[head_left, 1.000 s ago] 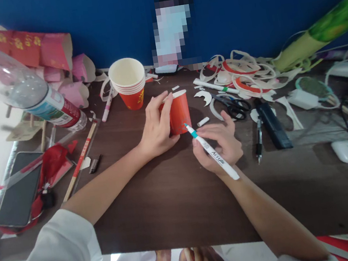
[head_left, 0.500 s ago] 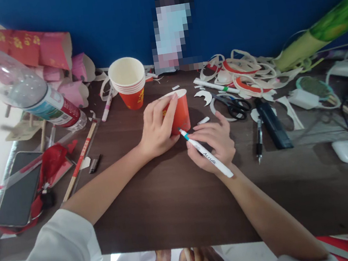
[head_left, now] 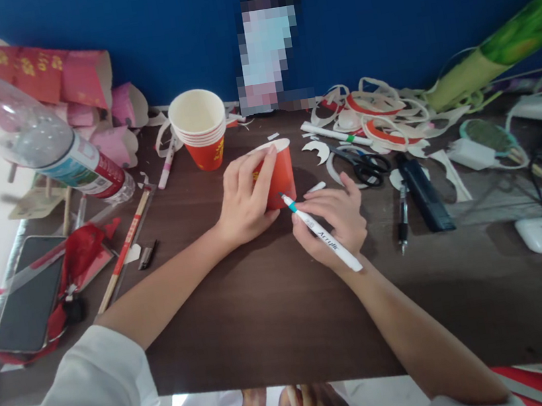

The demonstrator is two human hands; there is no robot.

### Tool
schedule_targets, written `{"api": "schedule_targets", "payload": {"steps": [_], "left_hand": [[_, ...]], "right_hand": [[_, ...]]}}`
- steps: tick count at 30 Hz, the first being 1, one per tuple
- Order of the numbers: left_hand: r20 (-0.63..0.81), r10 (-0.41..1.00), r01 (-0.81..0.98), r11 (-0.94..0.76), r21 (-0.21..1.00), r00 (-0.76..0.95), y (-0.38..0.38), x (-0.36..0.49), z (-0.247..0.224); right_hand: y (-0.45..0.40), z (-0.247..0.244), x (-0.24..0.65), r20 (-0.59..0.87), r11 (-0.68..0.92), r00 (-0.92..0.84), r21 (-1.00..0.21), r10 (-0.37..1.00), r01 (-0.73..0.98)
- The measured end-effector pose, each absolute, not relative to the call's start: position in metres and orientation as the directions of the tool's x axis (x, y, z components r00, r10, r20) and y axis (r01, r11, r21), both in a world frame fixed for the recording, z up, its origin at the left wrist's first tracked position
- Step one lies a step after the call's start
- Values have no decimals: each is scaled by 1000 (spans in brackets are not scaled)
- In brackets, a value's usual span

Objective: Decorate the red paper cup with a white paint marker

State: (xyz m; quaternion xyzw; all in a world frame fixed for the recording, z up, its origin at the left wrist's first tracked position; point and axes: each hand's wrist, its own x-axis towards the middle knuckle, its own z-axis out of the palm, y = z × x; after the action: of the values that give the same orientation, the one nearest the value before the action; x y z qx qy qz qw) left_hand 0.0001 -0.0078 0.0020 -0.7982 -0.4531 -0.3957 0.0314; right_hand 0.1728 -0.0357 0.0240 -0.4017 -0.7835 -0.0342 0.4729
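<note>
My left hand is wrapped round a red paper cup that stands on the dark wooden table. The cup's white rim faces up, and my fingers cover its left side. Between the thumb and fingers of my right hand is a white acrylic marker with a teal band. Its tip is at the lower front wall of the cup; whether it touches I cannot tell. Just behind my right fingers lies a white marker cap, partly hidden. A stack of red paper cups stands behind my left hand.
Black scissors, cut paper rings, a pen and a black case lie to the right. On the left are a plastic bottle, a phone and chopsticks in a wrapper. A blue partition rises behind.
The marker tip has shifted slightly up along the cup's wall, and my right hand has moved a little with it. My left hand and the cup have stayed nearly still.
</note>
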Motion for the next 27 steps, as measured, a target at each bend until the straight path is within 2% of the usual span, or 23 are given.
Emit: {"api": "schedule_targets", "payload": {"steps": [7,16,24,27], "left_hand": [[635,716,746,-585,318,291,-9,0,4],[678,684,709,-616,342,268,-6,0,1],[688,701,669,-605,431,190,-5,0,2],[675,710,690,-592,417,201,-5,0,3]], "right_hand": [[-35,23,174,785,651,-180,-335,593,681],[-34,22,176,816,662,-128,-353,563,661],[-35,23,175,805,651,-53,-438,592,620],[-35,21,175,803,653,-45,-450,595,609]]}}
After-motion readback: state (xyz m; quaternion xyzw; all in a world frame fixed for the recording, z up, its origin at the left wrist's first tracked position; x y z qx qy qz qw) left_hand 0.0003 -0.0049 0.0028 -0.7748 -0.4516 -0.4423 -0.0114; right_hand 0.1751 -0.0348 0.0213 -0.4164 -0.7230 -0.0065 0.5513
